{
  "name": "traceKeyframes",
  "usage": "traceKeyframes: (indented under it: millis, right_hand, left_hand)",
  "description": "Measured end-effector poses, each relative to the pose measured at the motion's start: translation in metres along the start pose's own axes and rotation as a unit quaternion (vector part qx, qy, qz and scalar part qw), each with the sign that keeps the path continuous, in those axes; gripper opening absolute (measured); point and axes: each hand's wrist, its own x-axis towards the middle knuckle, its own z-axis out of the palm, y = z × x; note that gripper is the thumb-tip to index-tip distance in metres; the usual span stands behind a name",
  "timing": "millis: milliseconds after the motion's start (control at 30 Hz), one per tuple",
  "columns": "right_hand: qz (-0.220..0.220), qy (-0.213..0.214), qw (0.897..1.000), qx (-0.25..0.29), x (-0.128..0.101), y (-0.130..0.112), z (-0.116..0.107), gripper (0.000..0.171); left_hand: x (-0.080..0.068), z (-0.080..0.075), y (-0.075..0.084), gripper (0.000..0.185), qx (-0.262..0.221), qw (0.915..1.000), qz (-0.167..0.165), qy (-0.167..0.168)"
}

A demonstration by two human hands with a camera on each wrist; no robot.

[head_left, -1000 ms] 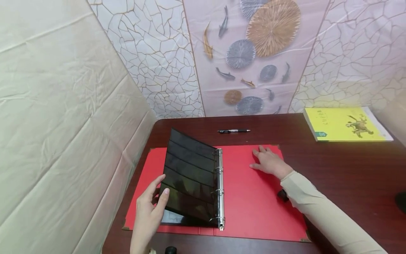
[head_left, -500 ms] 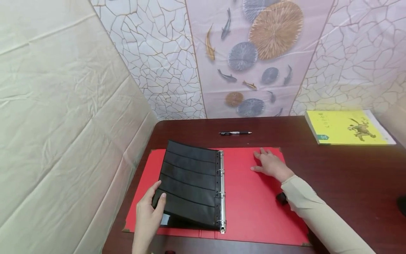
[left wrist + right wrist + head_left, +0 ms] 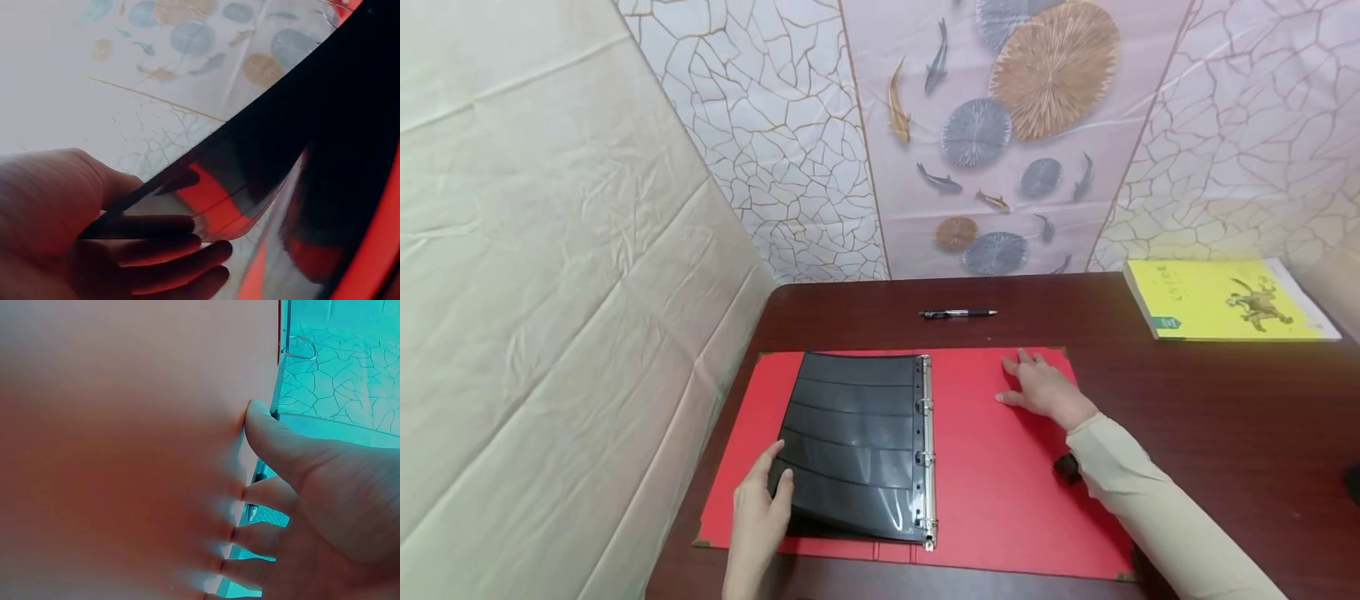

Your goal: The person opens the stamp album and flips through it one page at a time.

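Note:
A red ring binder (image 3: 977,483) lies spread on the table, its black pocket pages (image 3: 853,421) on the left side of the metal ring spine (image 3: 928,492). My left hand (image 3: 756,510) holds the outer left edge of the top page near its lower corner. In the left wrist view, that black page (image 3: 269,137) passes between the thumb and the fingers (image 3: 181,275), which show underneath. My right hand (image 3: 1041,390) rests with spread fingers on the bare right cover. The right wrist view has its fingertips touching the cover (image 3: 125,456).
A black and silver pen (image 3: 957,314) lies beyond the binder. At the back right sits a yellow book (image 3: 1210,300). Fabric-covered walls (image 3: 587,275) border the dark wooden table (image 3: 1225,433) on the left and behind.
The raised black page has come down to the left, nearly flat, with my left hand following it slightly lower. My right hand stays in place on the cover.

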Motion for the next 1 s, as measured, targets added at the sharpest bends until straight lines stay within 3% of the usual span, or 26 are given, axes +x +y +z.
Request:
traceKeyframes:
  millis: [533, 800, 1000]
  right_hand:
    - [-0.002, -0.006, 1.000, -0.003, -0.001, -0.003, -0.002, 0.082]
    - [-0.002, -0.011, 1.000, -0.005, -0.004, -0.004, -0.002, 0.084]
    - [0.002, -0.011, 1.000, -0.002, -0.004, -0.005, -0.002, 0.084]
  left_hand:
    - [0.001, 0.004, -0.015, 0.040, 0.029, 0.9992, -0.016, -0.021]
    - [-0.001, 0.002, -0.014, 0.042, 0.039, 0.9979, -0.047, -0.021]
    - [0.004, 0.001, -0.009, 0.045, 0.063, 0.9963, -0.043, -0.038]
